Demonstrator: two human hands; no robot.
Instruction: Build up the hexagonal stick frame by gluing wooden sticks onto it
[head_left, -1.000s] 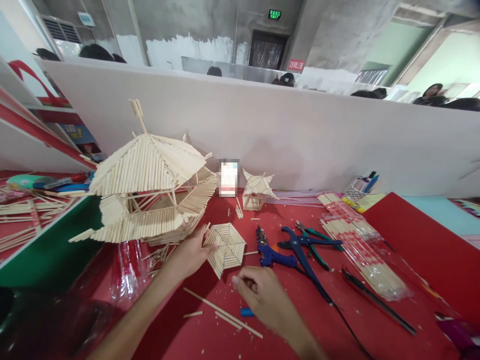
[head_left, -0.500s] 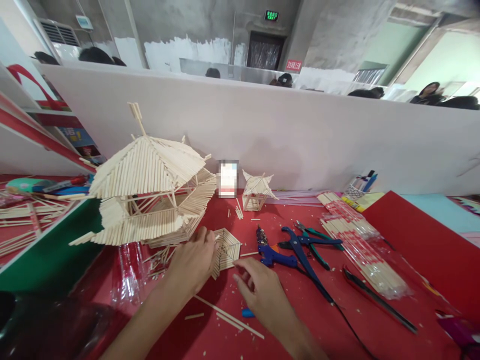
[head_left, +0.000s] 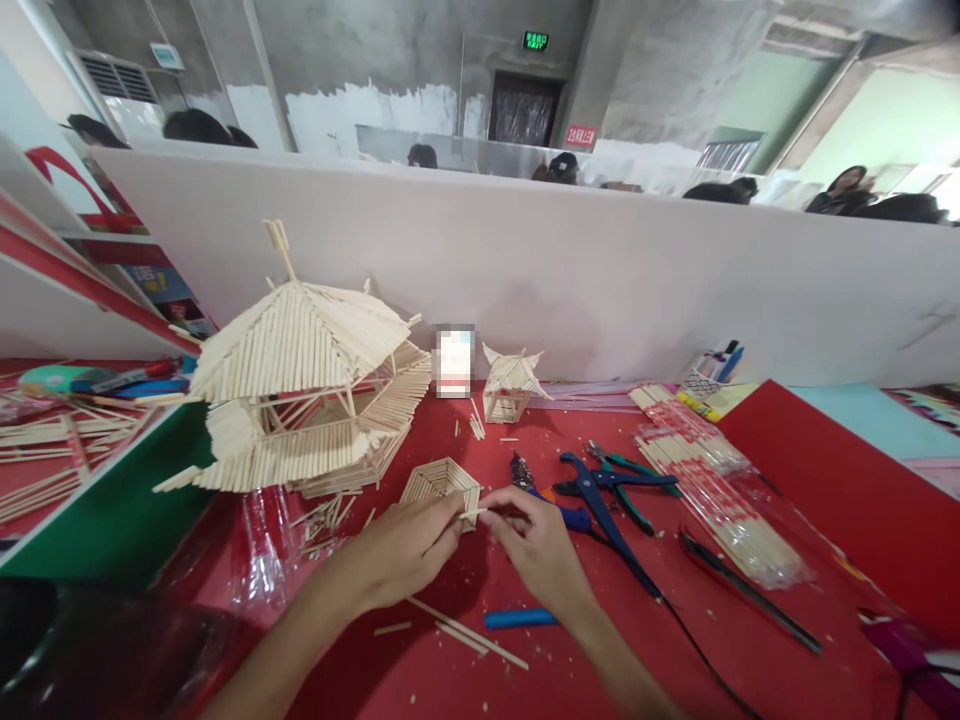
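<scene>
My left hand (head_left: 409,548) and my right hand (head_left: 531,545) meet over the red table top, both pinching a short wooden stick (head_left: 475,513) between their fingertips. Just behind them lies a flat hexagonal panel of glued sticks (head_left: 442,479). A large stick pavilion model (head_left: 300,390) stands to the left, and a small stick pavilion (head_left: 508,386) stands against the white partition. A blue glue gun (head_left: 551,495) lies right beside my right hand.
Blue-handled cutters (head_left: 600,490) and green-handled pliers (head_left: 626,480) lie right of the glue gun. Wrapped bundles of sticks (head_left: 712,490) sit further right. Loose sticks (head_left: 465,630) and a blue marker (head_left: 520,618) lie near my wrists. Other people's heads show beyond the partition.
The left hand has let go of the hexagonal panel, which now lies flat on the table. Both hands have come together and taken hold of a short stick.
</scene>
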